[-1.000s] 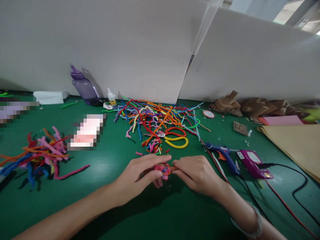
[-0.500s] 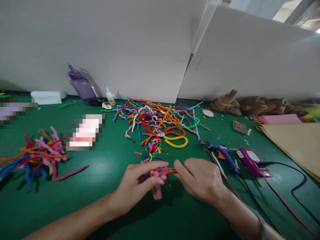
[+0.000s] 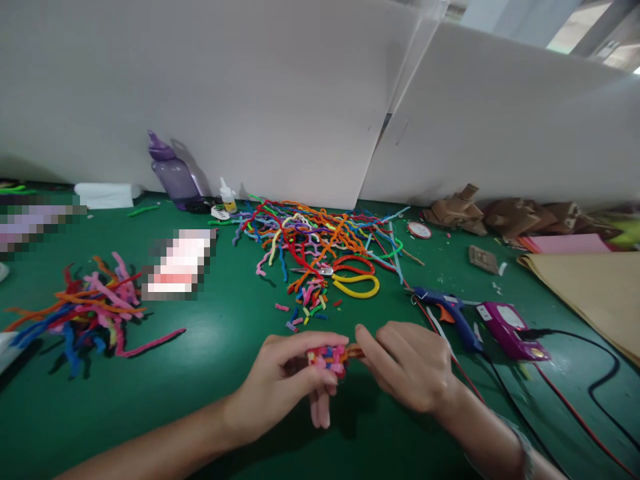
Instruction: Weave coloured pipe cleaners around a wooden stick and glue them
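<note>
Between the thumb and fingers of my left hand (image 3: 285,383) sits a small craft piece (image 3: 327,358) covered in pink, blue and orange pipe cleaner bits. Its brownish-orange stem (image 3: 355,351) sticks out to the right, where my right hand (image 3: 410,363) pinches it. The right fingertips partly hide the stem's end. Just beyond the hands lie short cut pipe cleaner pieces (image 3: 313,311). Behind those are scissors (image 3: 355,283) with one red and one yellow handle loop, next to a tangled heap of long pipe cleaners (image 3: 320,230).
A blue glue gun (image 3: 447,313) and a purple device (image 3: 513,330) with cords lie at right. More pipe cleaners (image 3: 85,300) are piled at left. A purple bottle (image 3: 173,173) and small glue bottle (image 3: 227,199) stand by the white partition (image 3: 250,100). Brown folded shapes (image 3: 460,210) sit at the back right.
The view has shifted slightly, so the table things appear a little further right. Both hands sit slightly lower in view, still holding the craft piece and its stem.
</note>
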Available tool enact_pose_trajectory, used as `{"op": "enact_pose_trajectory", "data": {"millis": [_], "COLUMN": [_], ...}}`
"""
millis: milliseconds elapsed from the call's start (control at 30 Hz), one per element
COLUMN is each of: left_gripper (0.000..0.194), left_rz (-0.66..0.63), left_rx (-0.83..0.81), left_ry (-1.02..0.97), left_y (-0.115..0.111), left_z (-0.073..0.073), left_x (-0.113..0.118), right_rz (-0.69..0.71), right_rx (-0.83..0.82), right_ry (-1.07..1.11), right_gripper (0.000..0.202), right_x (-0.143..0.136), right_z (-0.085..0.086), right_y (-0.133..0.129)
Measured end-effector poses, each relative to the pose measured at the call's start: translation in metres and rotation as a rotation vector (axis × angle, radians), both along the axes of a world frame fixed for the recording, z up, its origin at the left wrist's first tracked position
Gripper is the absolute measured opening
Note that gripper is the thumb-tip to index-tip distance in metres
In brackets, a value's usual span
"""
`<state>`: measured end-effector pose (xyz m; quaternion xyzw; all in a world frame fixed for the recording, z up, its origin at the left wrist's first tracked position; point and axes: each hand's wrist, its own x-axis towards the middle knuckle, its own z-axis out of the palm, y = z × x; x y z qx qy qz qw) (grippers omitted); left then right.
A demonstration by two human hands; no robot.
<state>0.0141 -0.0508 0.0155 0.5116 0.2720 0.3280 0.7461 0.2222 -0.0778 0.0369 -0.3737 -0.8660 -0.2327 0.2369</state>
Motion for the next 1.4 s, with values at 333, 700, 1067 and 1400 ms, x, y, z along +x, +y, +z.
{"op": "enact_pose_trajectory", "data": {"millis": [333, 700, 1067, 1400], "left_gripper": [0.036, 0.035, 0.039, 0.031], "left_rz": [0.011, -0.022, -0.062, 0.11], "left_rx": [0.607, -0.065, -0.093, 0.029], "left_ry": [0.266, 0.068, 0.096, 0.047], "left_y": [0.019, 0.013, 0.011, 0.021], "left_z": [0.0, -0.004, -0.009, -0.001], "left_x": [-0.012, 0.001, 0.005, 0.003], "right_rz": [-0.062, -0.127, -0.131, -0.276], "right_rx": [-1.0, 0.034, -0.258, -0.734], "right_ry": [0.295, -0.125, -0.057, 0.419], "right_gripper": [0.024, 0.017, 0.02, 0.016], "right_x": [0.001, 0.0, 0.006, 0.038], "right_z": [0.017, 0.011, 0.019, 0.024], "right_y": [0.003, -0.003, 0.002, 0.017]}}
